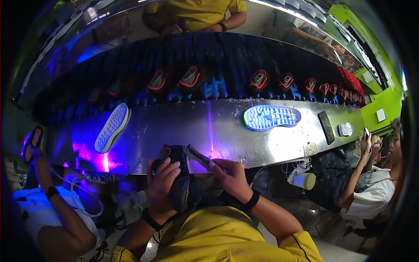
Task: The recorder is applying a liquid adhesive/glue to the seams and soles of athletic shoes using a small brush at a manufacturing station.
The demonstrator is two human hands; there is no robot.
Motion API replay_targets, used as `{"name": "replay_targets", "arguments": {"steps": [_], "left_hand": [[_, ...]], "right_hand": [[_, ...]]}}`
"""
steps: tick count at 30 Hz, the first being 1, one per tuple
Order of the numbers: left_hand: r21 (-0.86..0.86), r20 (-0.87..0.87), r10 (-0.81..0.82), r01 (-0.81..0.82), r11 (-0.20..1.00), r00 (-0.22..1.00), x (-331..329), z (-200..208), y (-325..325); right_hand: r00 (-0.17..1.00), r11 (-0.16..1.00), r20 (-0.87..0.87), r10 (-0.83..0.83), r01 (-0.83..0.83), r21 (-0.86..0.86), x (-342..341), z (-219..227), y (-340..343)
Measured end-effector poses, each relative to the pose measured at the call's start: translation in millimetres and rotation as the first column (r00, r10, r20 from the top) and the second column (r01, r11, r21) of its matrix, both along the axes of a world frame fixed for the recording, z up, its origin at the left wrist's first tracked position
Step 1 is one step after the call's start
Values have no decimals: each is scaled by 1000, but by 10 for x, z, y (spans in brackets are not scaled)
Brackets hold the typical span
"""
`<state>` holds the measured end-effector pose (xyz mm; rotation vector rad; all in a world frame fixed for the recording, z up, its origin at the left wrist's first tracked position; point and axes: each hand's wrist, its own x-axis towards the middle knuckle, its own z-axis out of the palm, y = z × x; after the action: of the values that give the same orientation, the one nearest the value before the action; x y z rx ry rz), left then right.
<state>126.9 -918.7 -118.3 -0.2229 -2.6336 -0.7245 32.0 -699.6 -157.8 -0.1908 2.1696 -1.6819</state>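
Note:
My left hand (163, 183) grips a dark shoe upper (178, 192) from its left side, holding it upright just off the near edge of the metal bench. My right hand (233, 177) is closed around a slim dark-handled brush (201, 157), whose far end points toward the top of the upper. Whether the brush touches the upper, I cannot tell. On the bench ahead, a pale sole (112, 128) lies tilted at the left. Another pale sole (272, 118) lies crosswise to the right, under bright light.
Dark shoe uppers with red rims (190, 77) line a dark conveyor behind the metal bench (174, 126). A black flat object (326, 127) rests at right. Co-workers sit at both sides; the left one's hand (42, 168) holds a shoe piece. A pale cup (304, 180) hangs below wires.

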Motion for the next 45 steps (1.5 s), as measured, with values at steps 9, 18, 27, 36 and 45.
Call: {"name": "replay_targets", "arguments": {"steps": [9,18,27,36,45], "left_hand": [[41,-32,27,-26,999,999,34,-81,0],[18,-8,72,-72,997,997,-92,119,133],[-24,5,154,-154,988,988,-289,270,301],[-64,91,207,-202,977,974,-511,442,415],[-39,163,139,-134,990,977,-752,555,194]], "right_hand": [[971,962,184,153,-104,-254,197,275,169],[986,970,115,125,-97,-224,368,469,361],[992,968,-114,56,-82,-239,439,526,407],[940,999,-341,14,-30,-44,284,951,507],[840,996,-536,83,-65,54,-166,950,420]]}}
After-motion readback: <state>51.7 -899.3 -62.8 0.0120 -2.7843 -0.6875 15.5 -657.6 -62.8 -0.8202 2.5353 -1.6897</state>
